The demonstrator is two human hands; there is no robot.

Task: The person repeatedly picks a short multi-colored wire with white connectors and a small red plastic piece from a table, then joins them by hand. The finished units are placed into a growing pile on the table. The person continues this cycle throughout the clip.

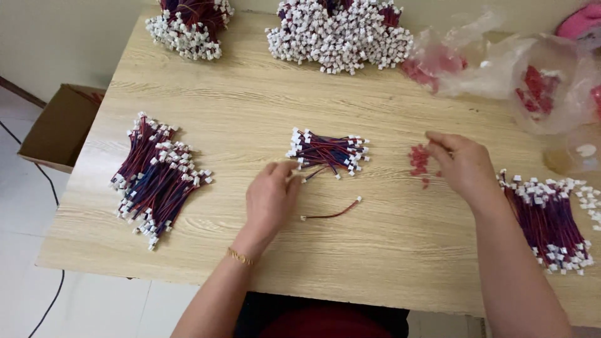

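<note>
Right now both hands are down on the light wooden counter, working among short red-and-blue wire leads with white plug ends. The left hand rests palm down with its fingers curled, the fingertips pinching the end of a lead at the edge of the small bundle of wire leads in the middle of the counter. Just below and to the right of that hand lies a single loose wire lead, apart from the bundle. The right hand sits farther right, fingers bent together over a little scatter of small red connector pieces; whether it actually has one between its fingertips I cannot tell.

To the left lies a larger fanned heap of wire leads, and another pile sits under the right forearm near the counter's edge. Two big mounds of the same leads and crowd the far side. Clear plastic bags holding red parts are slumped at the far right. A cardboard box stands on the floor left of the counter.
</note>
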